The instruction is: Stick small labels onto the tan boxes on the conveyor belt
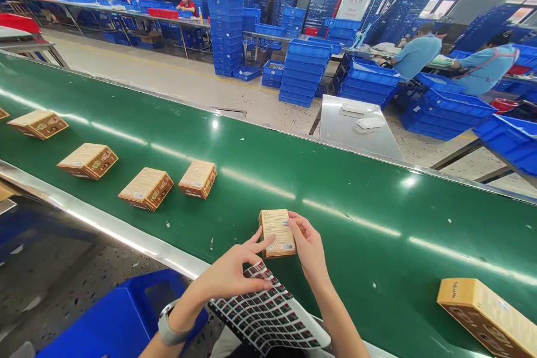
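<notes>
A small cream-and-brown cardboard box (277,238) lies on the green conveyor belt in front of me, printed side up. My left hand (237,271) pinches a sheet of stickers (272,316), which bends down toward my lap. Its outstretched fingers rest on the box's left side and top. With thumb and fingers together, my right hand (305,238) is at the box's upper right edge. Under that thumb shows a small shiny sticker (286,224) against the box face; whether it is fully stuck down I cannot tell.
Several similar boxes (146,187) sit on the belt (235,145) to the left, and another box (486,313) at the right. A blue plastic stool (126,313) stands below the belt's metal edge. Stacked blue crates (304,72), a metal table (356,128) and people working are beyond.
</notes>
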`<action>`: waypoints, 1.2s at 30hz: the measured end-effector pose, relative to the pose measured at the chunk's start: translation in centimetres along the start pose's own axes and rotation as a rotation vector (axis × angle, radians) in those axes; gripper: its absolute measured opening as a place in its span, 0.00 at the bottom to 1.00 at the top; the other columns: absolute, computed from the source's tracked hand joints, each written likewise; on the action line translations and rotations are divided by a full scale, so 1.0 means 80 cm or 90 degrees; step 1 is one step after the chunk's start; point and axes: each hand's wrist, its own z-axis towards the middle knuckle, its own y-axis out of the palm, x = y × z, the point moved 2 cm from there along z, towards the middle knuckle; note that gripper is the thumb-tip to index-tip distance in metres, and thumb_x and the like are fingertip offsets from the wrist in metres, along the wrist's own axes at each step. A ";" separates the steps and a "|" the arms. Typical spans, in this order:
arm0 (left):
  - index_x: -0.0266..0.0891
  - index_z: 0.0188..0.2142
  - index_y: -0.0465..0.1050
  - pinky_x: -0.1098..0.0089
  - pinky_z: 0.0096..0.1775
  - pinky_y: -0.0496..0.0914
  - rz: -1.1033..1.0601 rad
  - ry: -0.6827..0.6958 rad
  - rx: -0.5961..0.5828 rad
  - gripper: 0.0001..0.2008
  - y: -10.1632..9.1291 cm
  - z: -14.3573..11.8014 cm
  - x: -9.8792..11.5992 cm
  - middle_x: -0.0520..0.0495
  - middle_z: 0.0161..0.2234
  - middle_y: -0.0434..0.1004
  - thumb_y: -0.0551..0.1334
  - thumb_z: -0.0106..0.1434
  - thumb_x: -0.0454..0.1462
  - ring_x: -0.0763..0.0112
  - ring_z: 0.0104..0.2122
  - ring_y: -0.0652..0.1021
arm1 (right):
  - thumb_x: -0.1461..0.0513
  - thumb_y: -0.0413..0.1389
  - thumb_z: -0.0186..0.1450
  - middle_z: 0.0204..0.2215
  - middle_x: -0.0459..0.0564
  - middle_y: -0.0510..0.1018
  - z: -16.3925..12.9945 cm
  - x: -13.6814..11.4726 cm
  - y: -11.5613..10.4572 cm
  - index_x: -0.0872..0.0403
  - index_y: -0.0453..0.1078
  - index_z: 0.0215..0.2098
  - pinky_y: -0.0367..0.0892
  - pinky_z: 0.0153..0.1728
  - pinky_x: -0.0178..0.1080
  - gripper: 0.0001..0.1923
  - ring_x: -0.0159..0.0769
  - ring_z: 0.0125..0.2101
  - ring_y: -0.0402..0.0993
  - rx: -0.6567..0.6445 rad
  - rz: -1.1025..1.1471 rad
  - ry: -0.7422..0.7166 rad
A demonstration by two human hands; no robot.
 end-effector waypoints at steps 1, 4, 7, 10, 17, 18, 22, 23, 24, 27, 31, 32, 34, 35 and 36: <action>0.42 0.29 0.81 0.47 0.67 0.50 -0.007 0.009 0.003 0.09 0.002 0.001 0.001 0.48 0.67 0.59 0.69 0.58 0.44 0.49 0.70 0.46 | 0.45 0.62 0.59 0.54 0.56 0.75 -0.002 -0.001 -0.001 0.54 0.74 0.33 0.73 0.41 0.42 0.21 0.45 0.44 0.76 0.001 -0.013 -0.009; 0.42 0.28 0.81 0.46 0.67 0.51 -0.028 0.024 0.002 0.09 0.008 0.004 0.003 0.48 0.66 0.60 0.69 0.58 0.44 0.49 0.70 0.46 | 0.45 0.60 0.61 0.53 0.57 0.75 -0.005 -0.005 -0.006 0.53 0.72 0.33 0.73 0.40 0.42 0.20 0.43 0.41 0.77 0.009 -0.043 -0.035; 0.42 0.28 0.81 0.46 0.67 0.52 -0.034 0.029 -0.006 0.08 0.015 0.008 0.005 0.48 0.66 0.60 0.70 0.58 0.43 0.48 0.70 0.46 | 0.45 0.59 0.62 0.51 0.57 0.76 -0.007 -0.006 -0.015 0.53 0.71 0.33 0.73 0.40 0.42 0.20 0.43 0.40 0.77 0.025 -0.075 -0.055; 0.42 0.27 0.81 0.46 0.66 0.52 -0.027 0.030 -0.016 0.08 0.021 0.010 0.007 0.49 0.67 0.59 0.70 0.58 0.43 0.48 0.70 0.46 | 0.45 0.57 0.64 0.51 0.56 0.77 -0.009 -0.007 -0.023 0.53 0.71 0.34 0.73 0.40 0.42 0.20 0.42 0.39 0.77 0.037 -0.134 -0.075; 0.42 0.30 0.83 0.47 0.67 0.52 -0.025 0.027 -0.055 0.07 0.034 0.020 0.014 0.51 0.68 0.57 0.70 0.58 0.42 0.49 0.70 0.43 | 0.47 0.57 0.65 0.45 0.55 0.78 -0.014 -0.011 -0.035 0.51 0.67 0.36 0.72 0.42 0.45 0.16 0.44 0.42 0.77 0.082 -0.258 -0.119; 0.42 0.30 0.83 0.47 0.67 0.52 -0.027 0.026 -0.058 0.06 0.036 0.022 0.015 0.51 0.68 0.57 0.70 0.58 0.42 0.49 0.70 0.43 | 0.47 0.59 0.64 0.44 0.55 0.79 -0.012 -0.011 -0.038 0.51 0.66 0.39 0.72 0.43 0.45 0.17 0.45 0.42 0.77 0.094 -0.254 -0.119; 0.43 0.34 0.83 0.47 0.67 0.50 -0.071 0.025 -0.026 0.08 0.042 0.022 0.019 0.48 0.66 0.62 0.69 0.60 0.44 0.48 0.70 0.50 | 0.47 0.58 0.63 0.36 0.53 0.80 -0.001 -0.016 -0.057 0.51 0.61 0.48 0.74 0.39 0.45 0.23 0.44 0.36 0.79 0.125 -0.242 -0.109; 0.42 0.37 0.83 0.48 0.67 0.52 -0.093 0.014 0.000 0.10 0.042 0.020 0.019 0.46 0.64 0.66 0.67 0.61 0.44 0.47 0.69 0.54 | 0.46 0.57 0.63 0.36 0.53 0.80 0.001 -0.020 -0.063 0.52 0.62 0.48 0.74 0.36 0.45 0.23 0.44 0.34 0.79 0.118 -0.249 -0.105; 0.41 0.40 0.82 0.49 0.65 0.56 -0.118 -0.007 0.032 0.12 0.042 0.016 0.019 0.43 0.61 0.71 0.66 0.63 0.45 0.47 0.66 0.62 | 0.45 0.56 0.64 0.36 0.54 0.80 0.002 -0.025 -0.071 0.52 0.63 0.47 0.73 0.34 0.45 0.23 0.45 0.33 0.80 0.106 -0.260 -0.104; 0.37 0.44 0.78 0.59 0.50 0.71 -0.198 -0.083 0.122 0.17 0.041 -0.001 0.018 0.42 0.44 0.82 0.59 0.68 0.47 0.54 0.47 0.79 | 0.46 0.55 0.65 0.40 0.56 0.81 -0.011 -0.047 -0.087 0.52 0.69 0.43 0.73 0.36 0.45 0.20 0.47 0.37 0.79 0.046 -0.321 -0.131; 0.36 0.40 0.73 0.69 0.40 0.70 -0.230 -0.082 0.185 0.18 0.042 -0.018 0.023 0.48 0.35 0.78 0.54 0.71 0.48 0.66 0.36 0.76 | 0.51 0.52 0.69 0.44 0.53 0.81 -0.052 -0.079 -0.073 0.48 0.74 0.43 0.71 0.43 0.46 0.13 0.47 0.45 0.76 -0.060 -0.418 -0.259; 0.37 0.39 0.72 0.70 0.39 0.69 -0.214 -0.077 0.203 0.17 0.042 -0.021 0.025 0.49 0.34 0.77 0.54 0.71 0.48 0.67 0.35 0.75 | 0.53 0.53 0.70 0.45 0.52 0.80 -0.062 -0.084 -0.064 0.47 0.74 0.43 0.70 0.46 0.47 0.11 0.47 0.46 0.76 -0.094 -0.431 -0.317; 0.37 0.36 0.71 0.71 0.37 0.67 -0.175 -0.071 0.238 0.17 0.042 -0.025 0.030 0.50 0.31 0.74 0.54 0.71 0.48 0.69 0.32 0.71 | 0.55 0.55 0.70 0.47 0.51 0.80 -0.078 -0.088 -0.045 0.46 0.74 0.42 0.66 0.52 0.50 0.08 0.47 0.49 0.75 -0.141 -0.472 -0.434; 0.37 0.35 0.70 0.72 0.36 0.66 -0.161 -0.069 0.253 0.17 0.041 -0.027 0.032 0.50 0.31 0.73 0.54 0.71 0.48 0.70 0.32 0.70 | 0.56 0.55 0.69 0.48 0.50 0.80 -0.083 -0.087 -0.037 0.45 0.74 0.42 0.63 0.55 0.52 0.07 0.48 0.50 0.74 -0.146 -0.499 -0.477; 0.38 0.34 0.69 0.72 0.35 0.65 -0.153 -0.068 0.265 0.17 0.041 -0.029 0.033 0.51 0.30 0.72 0.54 0.71 0.48 0.70 0.31 0.69 | 0.57 0.56 0.70 0.49 0.50 0.80 -0.085 -0.085 -0.031 0.45 0.74 0.43 0.61 0.56 0.53 0.06 0.49 0.52 0.74 -0.142 -0.526 -0.505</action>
